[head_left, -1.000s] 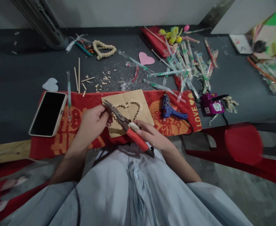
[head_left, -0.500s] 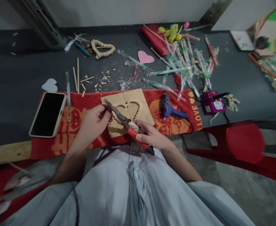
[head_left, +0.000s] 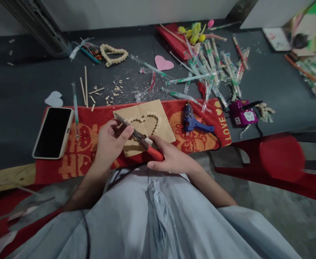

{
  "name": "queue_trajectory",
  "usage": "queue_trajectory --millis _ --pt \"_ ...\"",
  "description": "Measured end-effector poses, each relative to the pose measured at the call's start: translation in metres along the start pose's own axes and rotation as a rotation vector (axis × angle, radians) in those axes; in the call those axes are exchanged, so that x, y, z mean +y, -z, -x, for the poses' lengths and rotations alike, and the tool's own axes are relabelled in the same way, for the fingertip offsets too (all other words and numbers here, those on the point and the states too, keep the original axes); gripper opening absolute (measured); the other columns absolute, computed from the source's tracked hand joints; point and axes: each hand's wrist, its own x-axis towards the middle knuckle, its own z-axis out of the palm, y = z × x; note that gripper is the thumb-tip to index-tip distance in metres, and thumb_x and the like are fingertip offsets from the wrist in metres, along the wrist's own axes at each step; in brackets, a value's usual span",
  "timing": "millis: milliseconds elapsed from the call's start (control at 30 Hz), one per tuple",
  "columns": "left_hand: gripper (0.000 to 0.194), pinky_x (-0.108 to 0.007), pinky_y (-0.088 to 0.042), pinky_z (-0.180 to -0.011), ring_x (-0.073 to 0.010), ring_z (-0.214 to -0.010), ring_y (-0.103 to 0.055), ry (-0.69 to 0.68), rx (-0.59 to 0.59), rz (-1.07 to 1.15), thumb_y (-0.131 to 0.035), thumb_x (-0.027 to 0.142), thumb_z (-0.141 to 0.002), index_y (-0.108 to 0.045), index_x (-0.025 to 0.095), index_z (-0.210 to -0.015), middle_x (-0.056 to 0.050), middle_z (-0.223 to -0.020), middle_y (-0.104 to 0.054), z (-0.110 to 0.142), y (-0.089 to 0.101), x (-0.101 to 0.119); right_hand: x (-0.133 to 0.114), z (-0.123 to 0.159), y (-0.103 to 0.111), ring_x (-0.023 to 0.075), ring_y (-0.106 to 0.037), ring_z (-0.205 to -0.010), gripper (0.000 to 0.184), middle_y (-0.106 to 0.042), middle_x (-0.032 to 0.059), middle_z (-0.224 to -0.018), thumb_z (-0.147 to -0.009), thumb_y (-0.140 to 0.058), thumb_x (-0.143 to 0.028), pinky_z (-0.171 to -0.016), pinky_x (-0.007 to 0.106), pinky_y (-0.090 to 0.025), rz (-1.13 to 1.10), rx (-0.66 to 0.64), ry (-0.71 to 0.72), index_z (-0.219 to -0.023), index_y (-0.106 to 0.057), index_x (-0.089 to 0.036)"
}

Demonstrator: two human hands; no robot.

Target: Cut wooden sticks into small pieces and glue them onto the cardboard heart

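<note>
My right hand [head_left: 174,156] is wrapped round the red handles of a pair of long-nose pliers [head_left: 153,153], whose jaws point up and left. My left hand [head_left: 109,141] is closed at the jaw end, its thumb lying across the metal and its other fingers curled behind, partly hidden. Whether a small piece sits between the jaws I cannot make out. Under the pliers lies a creased sheet of brown paper [head_left: 165,131] bearing a heart outline [head_left: 158,120] of small pale pieces. The pliers and my hands cover the heart's lower left part.
A blue glue gun [head_left: 197,124] lies on the red towel [head_left: 82,163], with a phone [head_left: 52,133] at the left. Behind are cut stick pieces [head_left: 116,89], a finished-looking heart frame [head_left: 113,55], a pink paper heart [head_left: 163,63] and several wrapped chopsticks [head_left: 212,61]. A red stool [head_left: 280,156] stands right.
My left thumb has moved onto the pliers' jaws. My right hand has shifted its grip, and the handles have swung slightly upward. The view has shifted a little.
</note>
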Motion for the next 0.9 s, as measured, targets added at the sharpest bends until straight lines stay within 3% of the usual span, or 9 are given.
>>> queue_trajectory --millis 67,167,267,367,600,733,900 --pt "0.025 -0.025 -0.048 -0.066 -0.0127 -0.07 -0.059 -0.025 0.016 0.011 -0.062 0.044 -0.074 -0.052 0.021 -0.079 0.001 -0.073 -0.062 0.002 -0.001 0.003 -0.007 0.002 -0.001 0.0236 -0.056 -0.094 0.059 -0.059 0.0096 -0.11 -0.071 -0.066 -0.051 -0.078 0.034 -0.044 0.054 0.04 -0.025 -0.115 -0.048 -0.017" --pt "0.029 -0.026 -0.048 -0.064 -0.0133 -0.068 -0.06 -0.091 0.029 0.045 -0.064 0.047 -0.073 -0.054 0.02 -0.077 0.0 -0.071 -0.063 0.002 -0.003 0.006 -0.016 0.004 -0.001 0.0202 -0.056 -0.081 0.038 -0.061 0.0066 -0.095 -0.073 -0.061 -0.034 -0.071 0.031 -0.043 0.139 0.09 -0.072 -0.105 -0.052 -0.016" --pt "0.035 -0.027 -0.049 -0.061 -0.0144 -0.066 -0.062 -0.181 0.001 0.082 -0.062 0.053 -0.075 -0.056 0.019 -0.081 -0.003 -0.072 -0.065 -0.001 -0.001 0.003 -0.02 0.006 -0.001 0.0204 -0.055 -0.078 0.036 -0.061 0.008 -0.092 -0.071 -0.053 -0.025 -0.067 0.031 -0.042 0.204 0.129 -0.1 -0.105 -0.052 -0.014" --pt "0.032 -0.027 -0.049 -0.061 -0.0139 -0.064 -0.062 -0.204 -0.033 0.006 -0.055 0.049 -0.082 -0.059 0.018 -0.089 -0.003 -0.074 -0.067 -0.004 0.005 -0.002 -0.02 0.007 0.0 0.0221 -0.055 -0.079 0.039 -0.061 0.0102 -0.094 -0.07 -0.05 -0.026 -0.067 0.032 -0.041 0.238 0.14 -0.123 -0.106 -0.05 -0.013" --pt "0.017 -0.028 -0.047 -0.073 -0.0166 -0.082 -0.062 -0.355 0.012 -0.453 -0.052 0.031 -0.085 -0.063 0.019 -0.088 -0.003 -0.086 -0.067 -0.005 0.012 -0.005 -0.016 0.006 0.0 0.024 -0.055 -0.083 0.034 -0.06 0.0122 -0.096 -0.07 -0.047 -0.027 -0.07 0.034 -0.041 0.325 0.12 -0.133 -0.102 -0.049 -0.013" --pt "0.015 -0.027 -0.045 -0.069 -0.0161 -0.079 -0.061 -0.4 0.002 -0.501 -0.048 0.025 -0.085 -0.062 0.019 -0.083 -0.003 -0.083 -0.066 -0.005 0.012 -0.007 -0.015 0.006 0.0 0.0228 -0.054 -0.081 0.031 -0.059 0.0106 -0.094 -0.071 -0.047 -0.027 -0.069 0.033 -0.041 0.322 0.088 -0.134 -0.099 -0.048 -0.015" --pt "0.015 -0.025 -0.042 -0.061 -0.0134 -0.069 -0.058 -0.364 0.007 -0.492 -0.047 0.026 -0.085 -0.059 0.019 -0.081 -0.001 -0.075 -0.062 -0.005 0.012 -0.011 -0.013 0.005 0.002 0.0223 -0.054 -0.082 0.028 -0.059 0.0097 -0.093 -0.071 -0.047 -0.027 -0.068 0.032 -0.04 0.322 0.075 -0.115 -0.096 -0.046 -0.016"
